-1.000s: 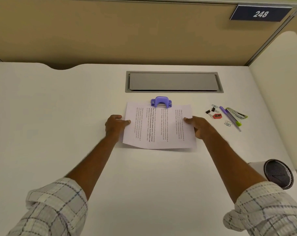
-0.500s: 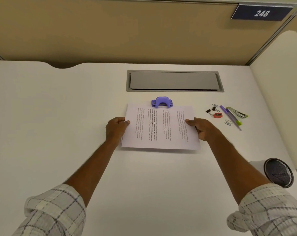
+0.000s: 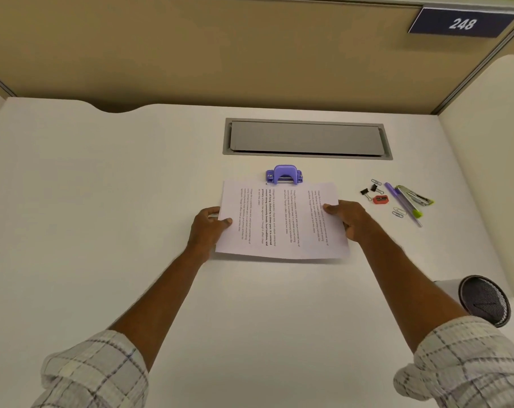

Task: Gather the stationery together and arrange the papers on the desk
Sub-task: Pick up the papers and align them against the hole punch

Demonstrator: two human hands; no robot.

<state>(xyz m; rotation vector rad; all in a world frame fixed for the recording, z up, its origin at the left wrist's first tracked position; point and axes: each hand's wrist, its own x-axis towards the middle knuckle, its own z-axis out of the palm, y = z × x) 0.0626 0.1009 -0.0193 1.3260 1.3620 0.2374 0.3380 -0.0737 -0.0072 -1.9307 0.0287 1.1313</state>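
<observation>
A stack of printed white papers [image 3: 282, 222] is held sideways just above the white desk [image 3: 102, 201]. My left hand [image 3: 207, 228] grips its left edge, thumb on top. My right hand [image 3: 348, 217] grips the right edge the same way. The far edge of the papers reaches a purple hole punch [image 3: 284, 174]. To the right lies grouped stationery: two black binder clips [image 3: 369, 191], a red sharpener [image 3: 381, 199], a purple pen [image 3: 401, 203], a green-tipped stapler [image 3: 415, 196] and paper clips [image 3: 397, 212].
A grey cable hatch [image 3: 307, 139] is set into the desk behind the punch. A white cup with a black mesh top [image 3: 483, 300] lies at the right edge. Tan partition walls close the back and right, with a sign reading 248 [image 3: 462, 22].
The papers' near edge has lifted and squared up in both hands. The stack has shifted slightly toward me and levelled out. The stationery has not moved.
</observation>
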